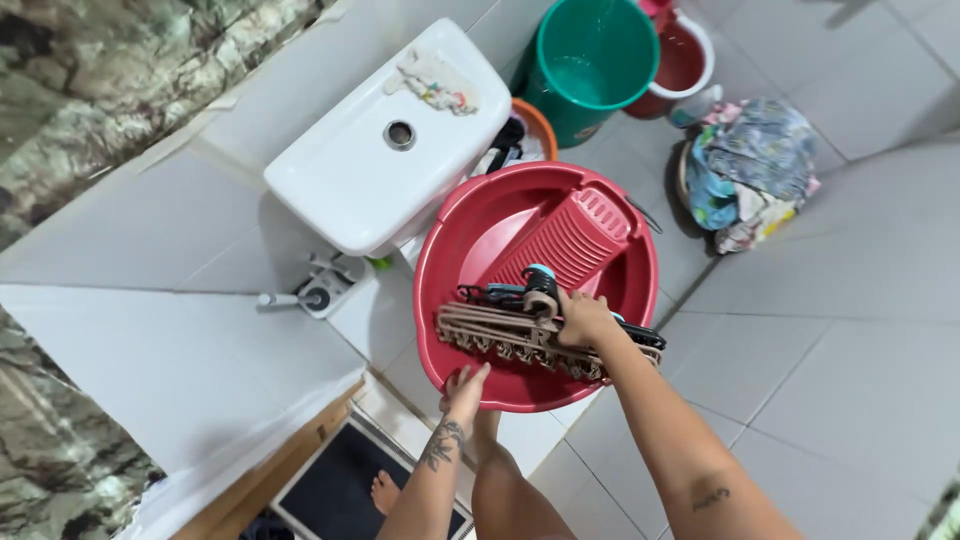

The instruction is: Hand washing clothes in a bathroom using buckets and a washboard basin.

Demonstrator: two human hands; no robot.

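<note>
Low in the frame my bare foot stands on a dark mat, partly hidden by my forearm. Just above it my left hand cups the near rim of the red basin from below; the thumb lies over the lip and the fingers go under it out of sight, so that grip is closed on the rim. At centre frame my right hand is closed around a bundle of hangers, tan ones with a row of hooks along the lower edge and black ones on top, lying across the near part of the basin. How many hangers there are I cannot make out, nor the small blue and tan piece at my fingertips. A ribbed red washboard slopes up inside the basin toward the upper right. Behind the basin, to the upper left, sits the white toilet cistern with a rag on its lid. Further off, at the top edge, a green bucket and a red bucket are both cut off, and a heap of patterned cloth lies on the tiled floor.
</note>
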